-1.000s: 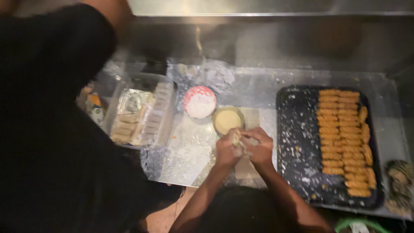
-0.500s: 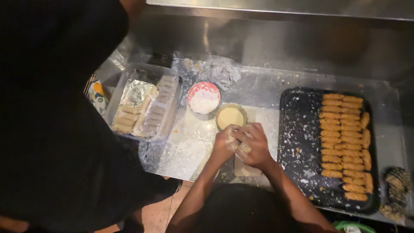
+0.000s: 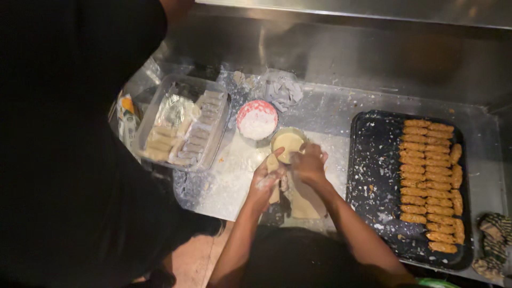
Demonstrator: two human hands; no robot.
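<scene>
The left hand (image 3: 265, 181) clasps a pale roll (image 3: 273, 162) upright at the worktop's front edge, so the right hand (image 3: 308, 162), fingertips pinched, can dab from the paste bowl (image 3: 288, 143) just behind.

A pale roll (image 3: 273, 162), dusted with flour, stands nearly upright in the left hand (image 3: 265, 184), its top end level with the rim of the bowl (image 3: 288, 145). That small round bowl holds a smooth yellowish paste and sits on the floured desk (image 3: 229, 181) just beyond the hands. The right hand (image 3: 308, 162) hangs over the bowl's near rim, fingers curled down. A flat pale wrapper (image 3: 305, 201) lies under the wrists.
</scene>
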